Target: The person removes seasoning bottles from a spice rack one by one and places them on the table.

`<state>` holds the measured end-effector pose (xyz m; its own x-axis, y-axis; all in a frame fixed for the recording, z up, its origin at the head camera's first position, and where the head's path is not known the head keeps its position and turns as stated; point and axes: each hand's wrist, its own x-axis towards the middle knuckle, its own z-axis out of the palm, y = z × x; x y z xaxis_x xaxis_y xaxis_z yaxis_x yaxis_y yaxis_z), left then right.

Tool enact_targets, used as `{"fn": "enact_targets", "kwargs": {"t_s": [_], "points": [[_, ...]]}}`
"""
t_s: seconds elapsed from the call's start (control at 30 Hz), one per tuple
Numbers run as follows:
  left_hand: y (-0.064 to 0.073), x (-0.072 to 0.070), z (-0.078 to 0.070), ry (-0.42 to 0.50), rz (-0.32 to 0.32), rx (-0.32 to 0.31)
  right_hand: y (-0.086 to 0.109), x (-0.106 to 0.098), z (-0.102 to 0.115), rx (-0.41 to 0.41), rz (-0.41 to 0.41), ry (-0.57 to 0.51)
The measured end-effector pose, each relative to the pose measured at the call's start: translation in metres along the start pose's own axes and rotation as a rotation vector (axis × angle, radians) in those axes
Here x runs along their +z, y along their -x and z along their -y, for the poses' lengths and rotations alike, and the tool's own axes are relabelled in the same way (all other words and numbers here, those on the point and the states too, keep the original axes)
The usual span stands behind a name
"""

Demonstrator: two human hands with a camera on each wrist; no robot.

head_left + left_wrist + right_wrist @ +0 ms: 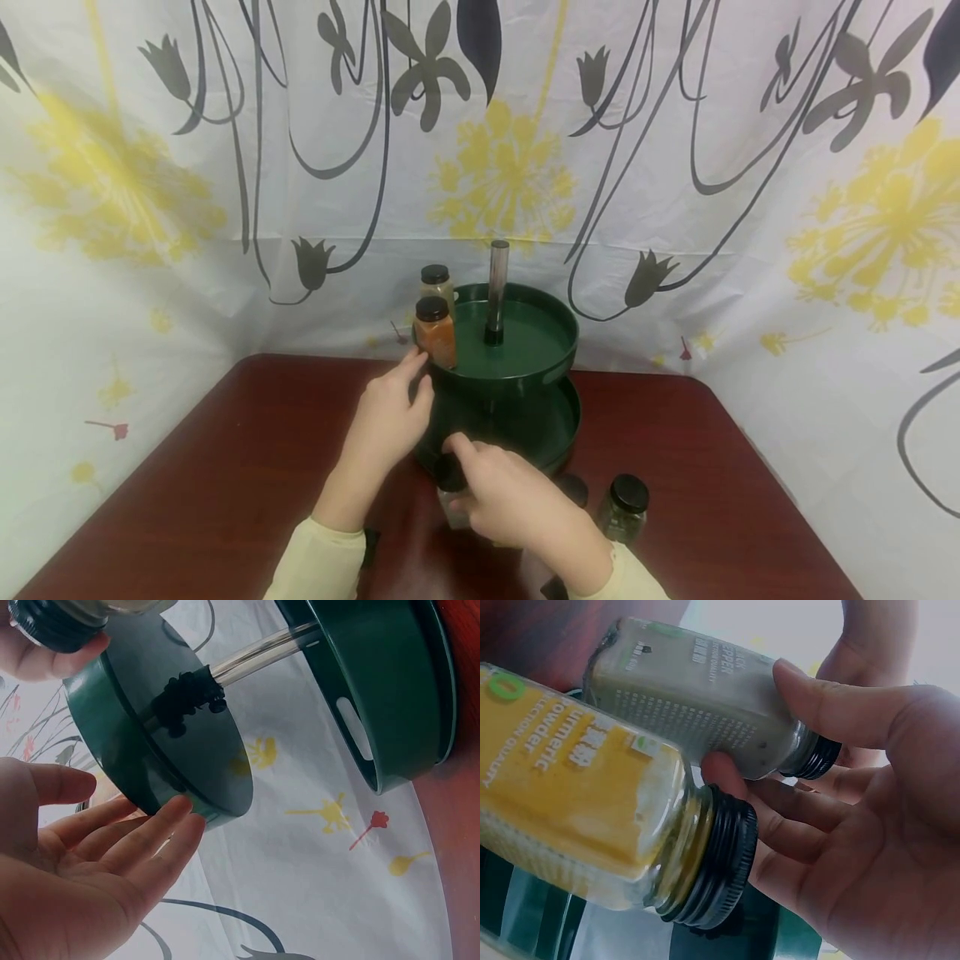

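Observation:
My right hand (517,500) grips a square glass jar of grey pepper powder (697,694) near its black cap, thumb on one side and fingers on the other. In the head view this jar (456,507) is upright in front of the lower green tray (558,450). My left hand (390,412) is at the left edge of the upper green tray (517,367), fingers extended against its side in the left wrist view. A jar of orange powder (437,337) stands on that tray just above the left fingertips. The turmeric powder jar (585,787) is close to my right hand.
Behind the orange jar stands another black-capped jar (437,282). A clear post (498,292) rises from the upper tray. Right of my right hand are a jar with dark green contents (624,510) and a partly hidden black cap (573,489). A patterned curtain (510,100) hangs behind the red-brown table (247,467).

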<state>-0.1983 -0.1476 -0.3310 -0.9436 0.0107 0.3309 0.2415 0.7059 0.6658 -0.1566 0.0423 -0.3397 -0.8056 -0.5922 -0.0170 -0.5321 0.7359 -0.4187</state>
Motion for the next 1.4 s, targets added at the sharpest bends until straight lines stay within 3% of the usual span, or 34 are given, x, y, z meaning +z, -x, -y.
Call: {"fn": "enact_targets", "kwargs": {"t_s": [0.4, 0.57, 0.93, 1.4], "points": [[0.001, 0.001, -0.002, -0.004, 0.0, -0.011, -0.003, 0.005, -0.005, 0.013, 0.055, 0.021], [0.001, 0.001, -0.002, -0.018, -0.014, 0.006, -0.004, 0.009, -0.007, -0.013, 0.071, 0.084], [0.001, 0.0, -0.002, 0.011, 0.014, -0.009, -0.005, 0.01, -0.007, 0.024, 0.123, 0.176], [0.007, 0.002, -0.013, -0.053, -0.005, 0.003, -0.003, 0.009, -0.008, -0.032, 0.1, 0.25]]}}
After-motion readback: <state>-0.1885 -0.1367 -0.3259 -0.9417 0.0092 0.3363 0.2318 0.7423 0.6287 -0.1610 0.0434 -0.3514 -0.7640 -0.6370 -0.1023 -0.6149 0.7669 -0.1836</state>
